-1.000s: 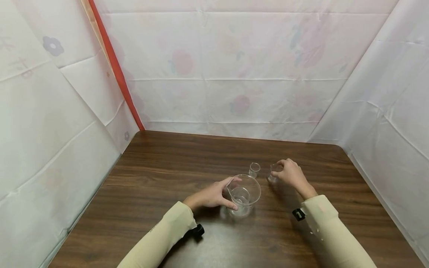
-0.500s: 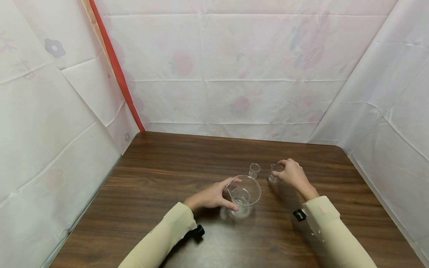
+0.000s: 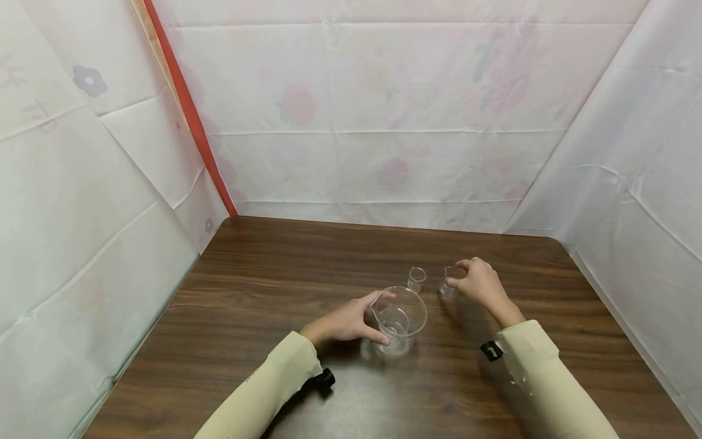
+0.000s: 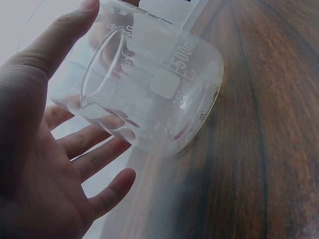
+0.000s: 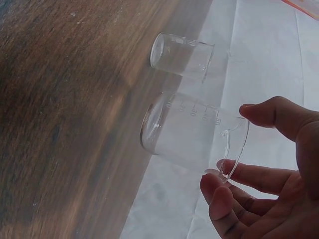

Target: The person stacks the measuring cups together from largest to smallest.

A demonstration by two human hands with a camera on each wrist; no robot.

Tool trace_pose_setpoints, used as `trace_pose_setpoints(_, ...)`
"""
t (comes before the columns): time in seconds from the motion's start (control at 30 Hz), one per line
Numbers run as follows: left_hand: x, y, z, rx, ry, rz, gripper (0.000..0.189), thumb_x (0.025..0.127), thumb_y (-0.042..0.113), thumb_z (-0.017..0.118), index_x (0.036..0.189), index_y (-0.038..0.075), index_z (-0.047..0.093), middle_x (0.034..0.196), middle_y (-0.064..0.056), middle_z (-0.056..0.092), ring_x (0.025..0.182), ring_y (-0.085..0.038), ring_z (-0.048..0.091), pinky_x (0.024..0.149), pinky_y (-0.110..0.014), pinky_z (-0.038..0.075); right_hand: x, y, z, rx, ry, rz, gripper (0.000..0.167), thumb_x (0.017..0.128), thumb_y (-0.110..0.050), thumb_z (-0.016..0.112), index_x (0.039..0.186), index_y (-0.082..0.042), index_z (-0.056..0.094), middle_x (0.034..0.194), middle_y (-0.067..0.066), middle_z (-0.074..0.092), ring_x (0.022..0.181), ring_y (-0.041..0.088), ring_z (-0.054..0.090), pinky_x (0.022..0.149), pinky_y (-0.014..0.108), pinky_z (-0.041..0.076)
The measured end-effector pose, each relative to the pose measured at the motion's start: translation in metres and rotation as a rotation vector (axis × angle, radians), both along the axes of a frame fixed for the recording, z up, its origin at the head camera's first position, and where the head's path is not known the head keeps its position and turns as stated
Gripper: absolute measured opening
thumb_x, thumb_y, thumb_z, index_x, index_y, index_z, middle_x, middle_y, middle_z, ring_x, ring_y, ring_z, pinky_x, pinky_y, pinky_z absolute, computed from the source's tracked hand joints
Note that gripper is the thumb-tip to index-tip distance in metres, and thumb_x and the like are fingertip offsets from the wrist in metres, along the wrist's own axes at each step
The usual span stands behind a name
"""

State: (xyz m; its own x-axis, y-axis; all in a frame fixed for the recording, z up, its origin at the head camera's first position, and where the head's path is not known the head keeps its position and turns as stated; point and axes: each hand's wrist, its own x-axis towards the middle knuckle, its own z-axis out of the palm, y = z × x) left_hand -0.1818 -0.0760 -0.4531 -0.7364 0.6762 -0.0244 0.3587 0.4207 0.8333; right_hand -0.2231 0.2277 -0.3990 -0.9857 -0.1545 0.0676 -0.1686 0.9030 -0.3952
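Observation:
A large clear glass beaker (image 3: 403, 329) stands upright on the table, and my left hand (image 3: 347, 320) holds its side between thumb and fingers. A 500 ml mark shows on its wall in the left wrist view. Farther back and to the right, my right hand (image 3: 480, 284) pinches a smaller glass beaker (image 5: 187, 132) near its rim, thumb on one side and fingers on the other. Whether that beaker's base touches the table I cannot tell. Between the two held beakers, a bit farther back, another small beaker (image 3: 415, 280) stands upright, touched by neither hand.
The brown wood-grain table (image 3: 263, 256) reaches back to a white patterned curtain (image 3: 351, 164). Similar sheets hang at the left and right sides. A red strip (image 3: 189, 107) runs down the back left corner.
My right hand and the small beaker in it have shifted slightly to the right and away from me. The left hand, the large beaker and the other small beaker stay in place.

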Motion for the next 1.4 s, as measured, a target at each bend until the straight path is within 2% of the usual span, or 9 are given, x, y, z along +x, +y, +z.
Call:
trace_pose_setpoints(0.13,-0.001,0.0,0.001,-0.002,-0.004,0.004,0.083,0.076,0.037,0.083,0.145,0.03,0.037,0.14,0.002,0.056,0.108,-0.015,0.061,0.094,-0.034,0.049,0.0,0.0,0.003,0.004,0.009,0.004,0.051,0.084,-0.026,0.073,0.118,0.011,0.062,0.106,0.027,0.063,0.096,0.042,0.059,0.08,0.054,0.047)
trace_pose_setpoints(0.4,0.0,0.0,0.0,-0.008,0.004,-0.001,0.084,0.077,0.038,0.083,0.146,0.029,0.036,0.14,0.002,0.056,0.118,-0.018,0.058,0.096,-0.031,0.047,0.002,-0.002,0.006,0.001,0.033,0.006,0.051,0.083,-0.026,0.074,0.117,0.01,0.063,0.103,0.026,0.063,0.093,0.04,0.059,0.08,0.054,0.046)
trace_pose_setpoints(0.73,0.001,0.0,-0.002,-0.001,0.001,-0.004,0.084,0.077,0.038,0.083,0.146,0.031,0.036,0.14,0.0,0.056,0.118,-0.018,0.059,0.096,-0.033,0.048,0.005,-0.004,0.008,-0.006,0.037,0.005,0.05,0.084,-0.027,0.074,0.118,0.009,0.064,0.102,0.023,0.063,0.088,0.034,0.059,0.075,0.049,0.048)
trace_pose_setpoints(1.1,0.0,0.0,-0.001,0.004,-0.005,-0.006,0.083,0.077,0.037,0.083,0.146,0.03,0.036,0.14,-0.001,0.056,0.12,-0.019,0.058,0.098,-0.034,0.048,0.009,-0.005,0.012,-0.014,0.052,0.018,0.051,0.085,-0.029,0.073,0.119,0.007,0.063,0.097,0.018,0.061,0.082,0.027,0.055,0.068,0.038,0.044)
trace_pose_setpoints(1.4,0.0,0.0,-0.001,0.001,-0.003,-0.006,0.084,0.078,0.037,0.082,0.147,0.027,0.035,0.14,0.0,0.056,0.118,-0.019,0.059,0.096,-0.03,0.048,0.011,-0.008,0.018,-0.014,0.057,0.025,0.05,0.086,-0.029,0.071,0.12,0.006,0.064,0.097,0.017,0.061,0.082,0.026,0.054,0.068,0.039,0.042)
